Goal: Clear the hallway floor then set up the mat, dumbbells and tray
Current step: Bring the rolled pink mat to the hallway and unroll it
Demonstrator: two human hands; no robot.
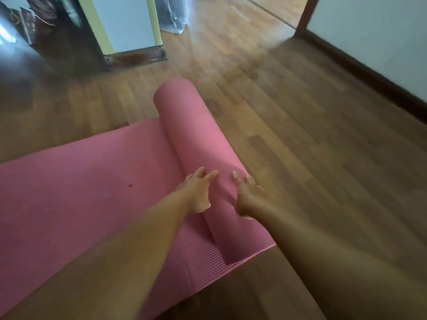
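Both hands press side by side, fingers straight, on the pink mat [69,181] (half unrolled): left hand [196,192], right hand [248,197], wooden floor [312,135] beyond.

No legible text, label, brand, number or sign was visible; the pink mat [76,181] and the wooden floor [300,135] carried no readable marking.
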